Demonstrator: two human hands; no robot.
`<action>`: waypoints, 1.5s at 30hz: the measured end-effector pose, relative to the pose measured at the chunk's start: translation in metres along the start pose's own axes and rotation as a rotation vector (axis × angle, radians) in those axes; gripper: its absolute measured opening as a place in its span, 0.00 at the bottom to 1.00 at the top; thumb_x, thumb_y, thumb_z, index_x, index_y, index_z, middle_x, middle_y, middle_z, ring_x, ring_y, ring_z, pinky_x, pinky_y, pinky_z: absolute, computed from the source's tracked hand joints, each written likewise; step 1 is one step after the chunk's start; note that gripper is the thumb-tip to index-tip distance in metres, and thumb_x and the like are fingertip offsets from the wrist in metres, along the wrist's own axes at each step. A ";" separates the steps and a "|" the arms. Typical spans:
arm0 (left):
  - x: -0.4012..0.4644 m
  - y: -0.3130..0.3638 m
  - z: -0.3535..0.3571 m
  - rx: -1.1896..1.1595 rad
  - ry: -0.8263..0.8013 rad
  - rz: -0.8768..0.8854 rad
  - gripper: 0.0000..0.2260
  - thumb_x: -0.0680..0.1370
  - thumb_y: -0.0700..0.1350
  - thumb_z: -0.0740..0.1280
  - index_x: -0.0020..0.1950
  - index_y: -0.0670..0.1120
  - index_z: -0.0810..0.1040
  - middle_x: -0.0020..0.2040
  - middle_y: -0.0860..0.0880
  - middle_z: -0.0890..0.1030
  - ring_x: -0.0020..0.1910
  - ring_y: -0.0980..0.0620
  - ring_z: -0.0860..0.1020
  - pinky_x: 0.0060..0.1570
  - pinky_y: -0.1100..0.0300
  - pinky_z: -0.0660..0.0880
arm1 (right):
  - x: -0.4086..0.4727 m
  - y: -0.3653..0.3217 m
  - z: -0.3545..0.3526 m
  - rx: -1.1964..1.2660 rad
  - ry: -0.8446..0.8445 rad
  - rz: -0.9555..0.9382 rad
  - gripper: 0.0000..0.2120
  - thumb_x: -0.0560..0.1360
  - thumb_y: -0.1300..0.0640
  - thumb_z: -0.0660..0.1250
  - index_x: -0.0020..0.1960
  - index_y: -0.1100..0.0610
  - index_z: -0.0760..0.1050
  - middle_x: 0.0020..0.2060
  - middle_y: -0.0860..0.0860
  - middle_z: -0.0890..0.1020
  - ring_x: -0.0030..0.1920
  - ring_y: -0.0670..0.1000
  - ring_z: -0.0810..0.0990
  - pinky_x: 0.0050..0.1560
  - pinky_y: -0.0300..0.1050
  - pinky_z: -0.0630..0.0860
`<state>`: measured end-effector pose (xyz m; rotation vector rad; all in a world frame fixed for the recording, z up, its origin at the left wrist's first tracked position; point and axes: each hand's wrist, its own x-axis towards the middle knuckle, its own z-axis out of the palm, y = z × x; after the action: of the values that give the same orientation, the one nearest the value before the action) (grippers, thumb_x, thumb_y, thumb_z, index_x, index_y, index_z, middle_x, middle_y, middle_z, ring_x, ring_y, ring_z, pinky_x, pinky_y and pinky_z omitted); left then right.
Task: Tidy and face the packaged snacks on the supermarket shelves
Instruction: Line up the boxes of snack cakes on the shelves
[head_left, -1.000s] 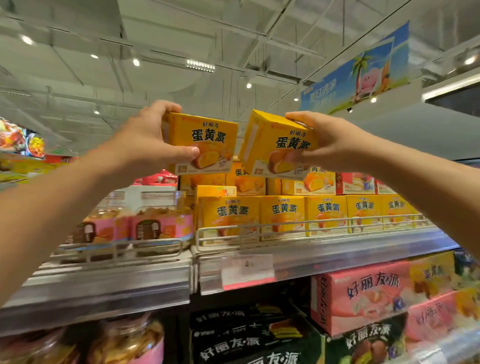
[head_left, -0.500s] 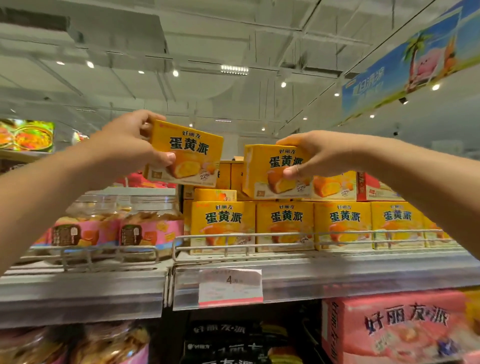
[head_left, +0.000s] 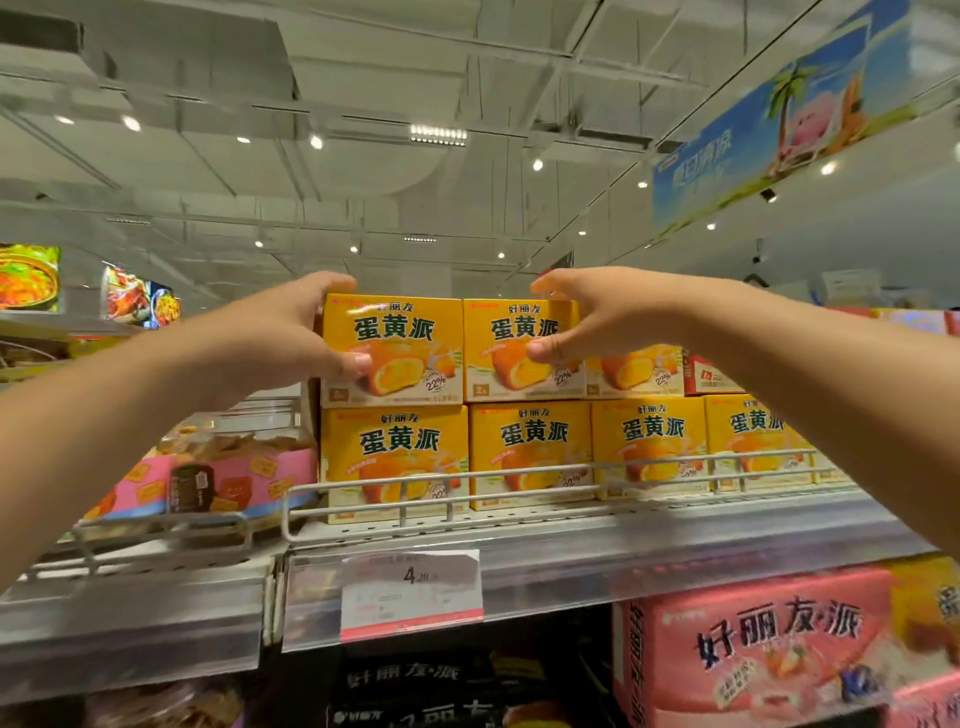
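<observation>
From the head view, the left hand (head_left: 270, 338) grips the left yellow box (head_left: 400, 349), fingers over its top, thumb on its front. The right hand (head_left: 597, 317) grips the adjoining yellow box (head_left: 511, 353) likewise, both atop the shelf's (head_left: 649, 561) lower row.

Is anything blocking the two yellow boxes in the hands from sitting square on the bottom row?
Nothing visible does. The left hand grips the left yellow box and the right hand grips the right yellow box; both boxes already appear to rest on the bottom row of yellow boxes, fronts facing out.
</observation>
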<state>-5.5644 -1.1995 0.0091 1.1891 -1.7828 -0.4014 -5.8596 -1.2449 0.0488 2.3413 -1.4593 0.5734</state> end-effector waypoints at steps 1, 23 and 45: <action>0.000 0.002 0.000 -0.004 0.019 0.012 0.43 0.66 0.39 0.77 0.77 0.54 0.60 0.60 0.47 0.79 0.55 0.50 0.80 0.56 0.49 0.75 | -0.002 0.007 -0.003 0.053 0.000 0.006 0.48 0.62 0.29 0.67 0.76 0.46 0.56 0.73 0.49 0.68 0.68 0.54 0.70 0.56 0.43 0.67; 0.019 0.026 0.081 1.029 0.315 0.320 0.30 0.72 0.70 0.60 0.71 0.62 0.58 0.66 0.50 0.71 0.69 0.40 0.66 0.65 0.21 0.44 | -0.016 0.052 0.001 -0.058 0.158 0.040 0.26 0.72 0.49 0.72 0.68 0.47 0.70 0.49 0.45 0.76 0.48 0.50 0.75 0.33 0.35 0.67; -0.043 0.007 0.190 0.897 0.094 0.830 0.28 0.77 0.61 0.59 0.72 0.47 0.68 0.71 0.43 0.71 0.71 0.42 0.68 0.68 0.44 0.66 | -0.114 0.056 0.075 0.026 0.504 -0.085 0.28 0.76 0.47 0.64 0.73 0.55 0.66 0.75 0.52 0.63 0.75 0.50 0.59 0.74 0.48 0.58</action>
<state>-5.7214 -1.1992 -0.1068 0.8494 -2.2362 1.0051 -5.9429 -1.2156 -0.0691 2.0544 -1.1185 1.0673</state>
